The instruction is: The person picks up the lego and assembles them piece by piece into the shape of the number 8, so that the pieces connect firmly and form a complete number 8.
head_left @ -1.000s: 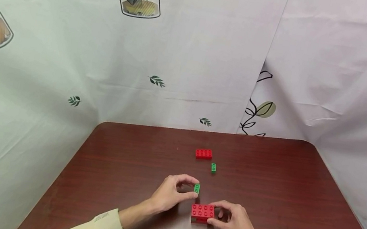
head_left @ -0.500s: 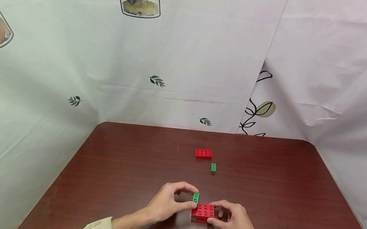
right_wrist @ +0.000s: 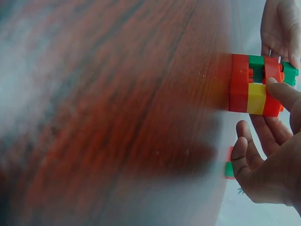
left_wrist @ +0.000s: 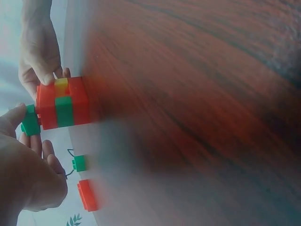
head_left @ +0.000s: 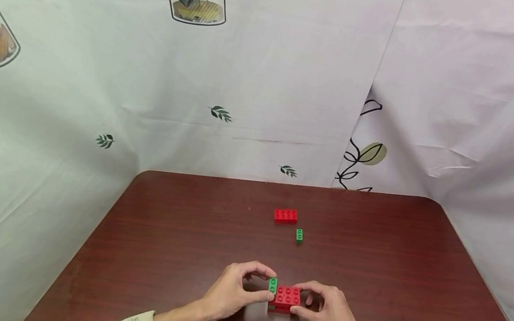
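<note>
My left hand (head_left: 228,291) pinches a small green toy brick (head_left: 272,286) between thumb and fingers, at the left end of a brick stack's studded top. Whether it is pressed fully onto the studs, I cannot tell. The stack has a red top brick (head_left: 288,294) and a red bottom brick (right_wrist: 239,84). Between them sit a green brick (left_wrist: 64,112) and a yellow brick (right_wrist: 256,99), with a gap between the two. With thumb and fingertips, my right hand (head_left: 334,316) grips the right end of the stack, which stands on the table.
Farther back on the brown table (head_left: 196,213) lie a loose red brick (head_left: 285,216) and a small green brick (head_left: 299,235). A white patterned cloth (head_left: 282,73) hangs behind the table and along both sides.
My left hand has moved toward me with the small green brick, from behind the stack's left corner to the left end of its top. My right hand keeps its grip in place.
</note>
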The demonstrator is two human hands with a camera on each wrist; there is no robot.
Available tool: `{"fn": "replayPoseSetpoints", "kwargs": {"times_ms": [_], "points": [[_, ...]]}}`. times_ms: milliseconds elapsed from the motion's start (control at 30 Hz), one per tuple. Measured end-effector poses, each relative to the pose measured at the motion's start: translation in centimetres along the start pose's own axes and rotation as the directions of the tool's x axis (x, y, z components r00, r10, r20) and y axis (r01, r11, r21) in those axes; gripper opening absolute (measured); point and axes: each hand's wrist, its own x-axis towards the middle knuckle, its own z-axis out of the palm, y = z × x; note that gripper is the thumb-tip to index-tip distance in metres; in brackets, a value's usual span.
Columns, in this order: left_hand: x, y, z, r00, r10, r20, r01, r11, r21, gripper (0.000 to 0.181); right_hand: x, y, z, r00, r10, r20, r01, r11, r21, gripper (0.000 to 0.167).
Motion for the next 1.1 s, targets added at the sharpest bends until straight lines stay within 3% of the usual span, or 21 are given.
{"fn": "replayPoseSetpoints", "kwargs": {"times_ms": [600,1100], "points": [[-0.68,0.28,0.30,1.000,0.000,-0.019,0.000,1.000,0.006,0.030,0.03,0.16,0.12,1.000,0.009,-0.004,-0.009,1.000,-0.001,0.031],[-0.95,0.04,0.68,0.997,0.047,-0.057,-0.044,0.998,0.056,0.030,-0.03,0.10,0.25,1.000,-0.015,-0.022,0.014,1.000,-0.022,0.030]]}}
